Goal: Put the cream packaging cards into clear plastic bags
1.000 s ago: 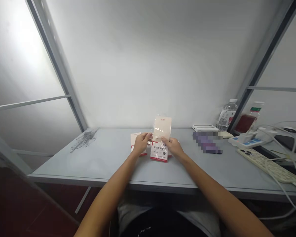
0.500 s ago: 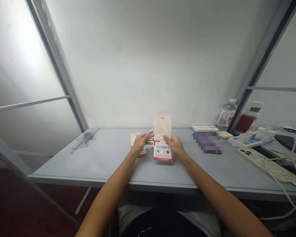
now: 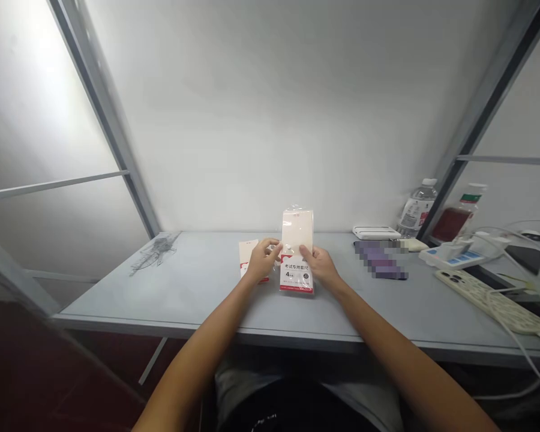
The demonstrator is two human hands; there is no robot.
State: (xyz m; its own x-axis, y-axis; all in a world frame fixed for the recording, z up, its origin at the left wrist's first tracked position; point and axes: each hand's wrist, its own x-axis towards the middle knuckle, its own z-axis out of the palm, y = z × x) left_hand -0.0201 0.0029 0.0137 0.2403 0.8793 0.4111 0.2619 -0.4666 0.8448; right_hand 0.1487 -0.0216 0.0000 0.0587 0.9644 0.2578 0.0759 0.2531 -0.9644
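Upright above the middle of the desk is a ruler set packet, a cream card with a white and red label in clear plastic. My right hand grips its right side, thumb across the front and the other fingers behind it. At the packet's left edge, my left hand has its thumb and fingers curled in on the plastic; their tips are partly hidden. Behind my left hand a second cream and red packet lies on the desk, partly covered by the hand.
The grey desk meets a white wall. A tangle of dark thin lines is at far left. To the right are a purple blurred item, a white box, bottles, a power strip, a phone case and loose cables.
My left fingers have drawn closer together and now sit at the packet's left edge. The packet and my right hand stay almost in place; the view has shifted slightly.
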